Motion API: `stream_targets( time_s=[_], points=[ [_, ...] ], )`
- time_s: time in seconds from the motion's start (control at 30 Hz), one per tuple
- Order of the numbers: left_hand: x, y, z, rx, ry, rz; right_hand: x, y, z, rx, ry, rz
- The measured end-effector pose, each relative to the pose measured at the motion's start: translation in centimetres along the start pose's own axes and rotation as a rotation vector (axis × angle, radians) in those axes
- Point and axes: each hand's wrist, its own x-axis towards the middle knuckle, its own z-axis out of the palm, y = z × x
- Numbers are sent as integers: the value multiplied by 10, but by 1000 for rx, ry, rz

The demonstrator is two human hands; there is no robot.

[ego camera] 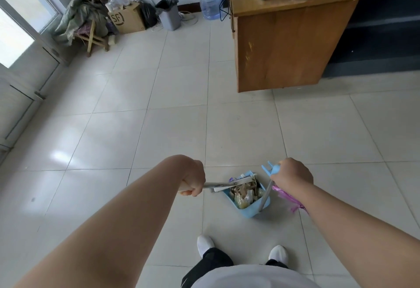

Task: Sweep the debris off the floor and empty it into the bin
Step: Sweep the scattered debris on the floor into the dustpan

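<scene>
So the sweeping part looks pretty much done. Nearest to the camera, at about 6 o'clock, are the person's white shoes (278, 254), and just ahead the two hands are both closed tight. The left hand (193, 180) is wrapped round a handle that runs across to the broom head (231, 184), and the right hand (292, 177) is fisted round the top of the blue dustpan handle (271, 170), with what looks like a bit of pink plastic bag (287, 198) tucked under it.

The dustpan (251, 207) sits low at roughly 5 o'clock, and the debris (243, 193) is piled in it, wrappers and scraps. Can't tell if the pan's touching the floor or lifted.

The tiled floor (147, 128) further out looks clean to me, no obvious bits left.

What's left is the emptying. The grey bin (169, 17) with a black liner is way off at 11 o'clock by the far wall, well apart from the pan, next to a cardboard box (127, 18). Wooden bench (288, 38) sits at 1 o'clock.
</scene>
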Motion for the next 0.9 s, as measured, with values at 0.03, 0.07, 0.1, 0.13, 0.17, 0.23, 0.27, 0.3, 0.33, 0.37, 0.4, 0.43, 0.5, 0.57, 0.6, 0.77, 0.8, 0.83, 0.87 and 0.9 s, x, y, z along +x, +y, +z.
stream_targets(
  time_s=[0.03, 0.07, 0.1, 0.13, 0.17, 0.23, 0.27, 0.3, 0.33, 0.37, 0.4, 0.43, 0.5, 0.57, 0.6, 0.77, 0.8, 0.83, 0.87, 0.9],
  points=[
    [-2, -10, -3, 8, -13, -13, 0, -10, 1, 3, 5, -9],
    [-5, -20, -6, 15, -21, -21, 1, -20, 3, 10, 11, -17],
    [-8, -31, -9, 12, -20, -29, 1, -31, 5, 18, 16, -23],
    [-8, -47, -12, 1, -6, -34, 2, -48, 9, 23, 20, -33],
    [-8, -59, -14, -7, 5, -39, 3, -60, 10, 28, 24, -37],
    [-8, -83, -17, -20, 23, -55, 4, -84, 13, 40, 27, -47],
    [-9, -99, -20, -24, 32, -59, 5, -100, 16, 43, 28, -58],
    [-8, -115, -22, -28, 45, -60, 7, -115, 18, 46, 29, -67],
    [-8, -130, -25, -37, 56, -65, 8, -132, 20, 50, 30, -75],
    [-8, -145, -28, -51, 64, -72, 9, -148, 22, 56, 31, -84],
    [-7, -160, -30, -65, 72, -77, 11, -165, 24, 60, 32, -95],
    [-6, -174, -33, -80, 87, -80, 12, -181, 25, 64, 37, -105],
    [-5, -201, -38, -143, 124, -97, 15, -212, 28, 69, 49, -124],
    [-4, -226, -43, -188, 137, -110, 18, -240, 29, 63, 55, -141],
    [-4, -236, -46, -200, 145, -116, 21, -253, 29, 59, 56, -152],
    [3, -283, -68, -252, 168, -144, 45, -313, 26, 30, 56, -214],
    [5, -291, -74, -255, 169, -147, 52, -324, 26, 30, 57, -223],
    [9, -299, -80, -257, 169, -148, 59, -334, 25, 29, 58, -233],
    [12, -305, -87, -255, 168, -148, 67, -345, 24, 26, 59, -245],
    [16, -312, -95, -249, 165, -150, 76, -356, 23, 20, 58, -257]
  ],
)
